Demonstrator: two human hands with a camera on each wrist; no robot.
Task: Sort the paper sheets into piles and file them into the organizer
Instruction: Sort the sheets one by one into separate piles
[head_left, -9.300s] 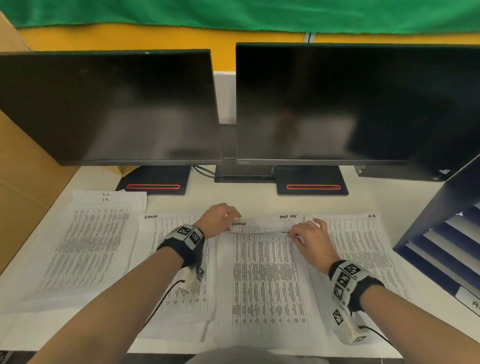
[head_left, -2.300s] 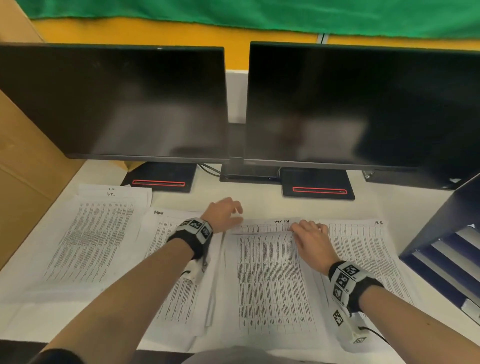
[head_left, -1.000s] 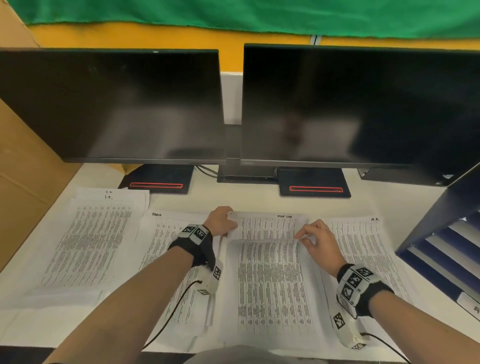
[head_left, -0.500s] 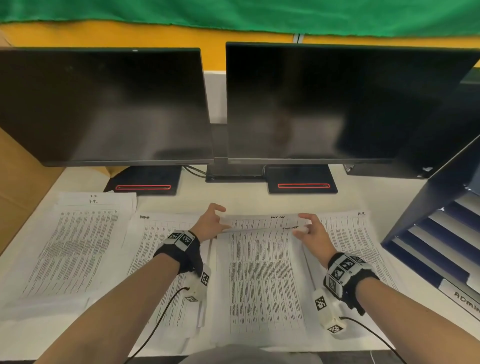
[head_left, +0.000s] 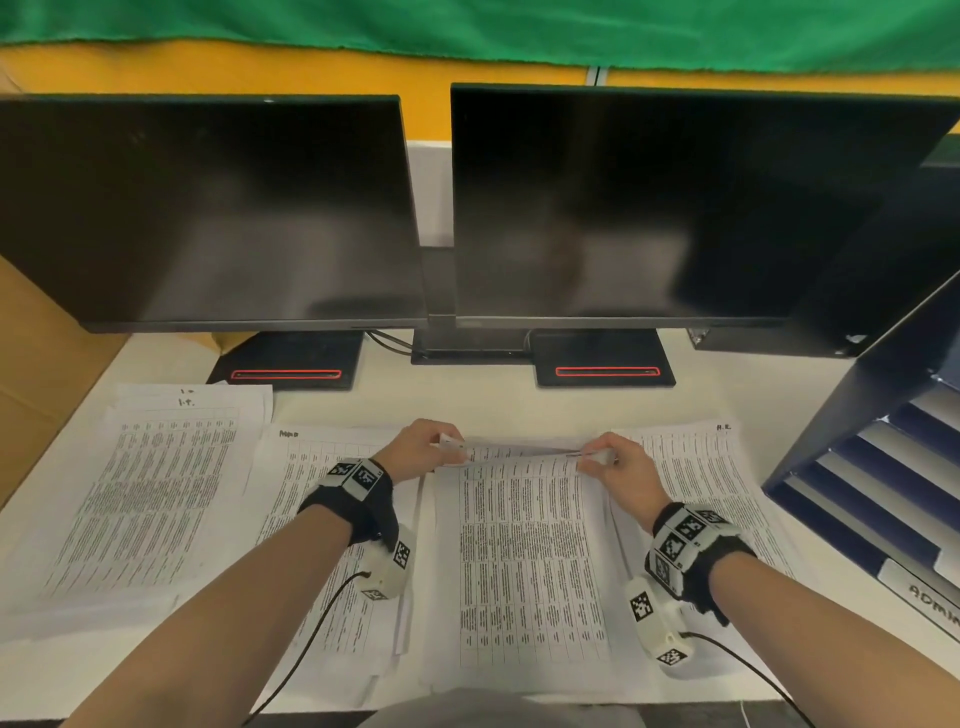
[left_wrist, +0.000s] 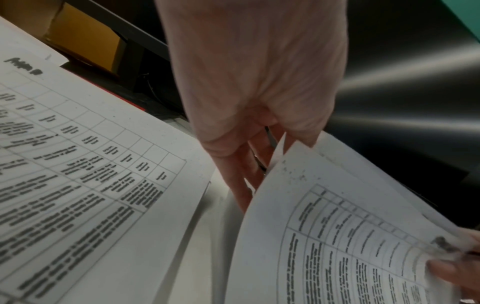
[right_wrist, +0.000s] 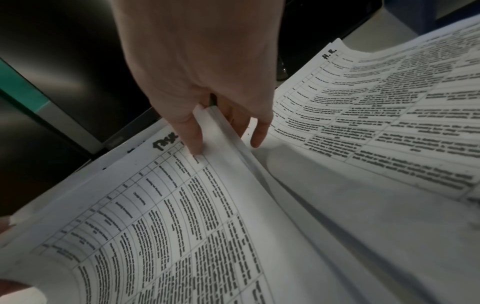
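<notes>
Both hands pinch the far corners of the middle paper stack (head_left: 530, 545): the left hand (head_left: 423, 449) at its left corner, the right hand (head_left: 615, 467) at its right. The sheets look light, floppy and prone to fanning apart, so gripping both corners seems wise. Right of the right hand, the blue organizer (head_left: 883, 467) already holds papers in its slots.

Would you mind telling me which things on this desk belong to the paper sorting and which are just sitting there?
Part of the job:
- middle pile, far corners held by left hand and right hand
- three other piles
- organizer

Just lying about:
- two monitors
- cardboard box
</notes>
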